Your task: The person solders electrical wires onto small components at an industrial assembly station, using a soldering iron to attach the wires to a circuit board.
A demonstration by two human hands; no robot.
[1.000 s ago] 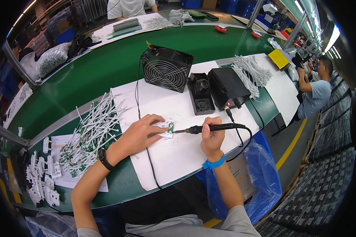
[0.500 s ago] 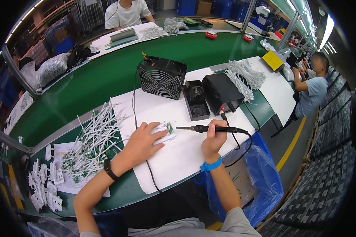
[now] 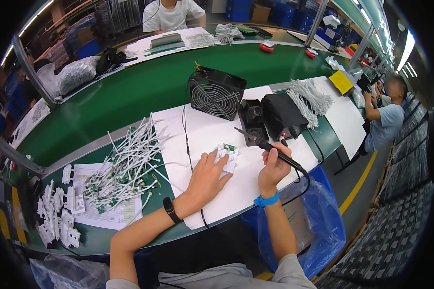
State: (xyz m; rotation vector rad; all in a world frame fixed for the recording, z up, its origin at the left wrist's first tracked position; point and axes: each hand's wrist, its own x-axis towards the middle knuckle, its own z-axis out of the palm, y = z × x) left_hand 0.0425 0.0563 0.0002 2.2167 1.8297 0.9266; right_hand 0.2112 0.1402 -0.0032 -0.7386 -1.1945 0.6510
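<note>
My left hand (image 3: 208, 179) rests on the white sheet, fingers and thumb holding down a white plastic housing (image 3: 232, 164). A small green circuit board (image 3: 230, 148) sits at the housing's far end; my fingers cover part of the piece. My right hand (image 3: 273, 172) is closed round the handle of a soldering iron (image 3: 264, 143). Its tip slants up and to the left, apart from the housing, in front of a black iron stand (image 3: 254, 126). Beside that stand is the black soldering station (image 3: 280, 115), with a red light lit.
A black fan (image 3: 218, 94) stands behind the sheet, its cord crossing the sheet. To the left lie white cables with green boards (image 3: 125, 168) and white housings (image 3: 58, 212). More white cables (image 3: 311, 102) lie right. A blue lined bin (image 3: 323, 207) stands below. Two people sit nearby.
The soldering iron has swung from level, pointing at the board, to tip-up and away from it. The housing has turned under my left hand. The whole view has shifted somewhat.
</note>
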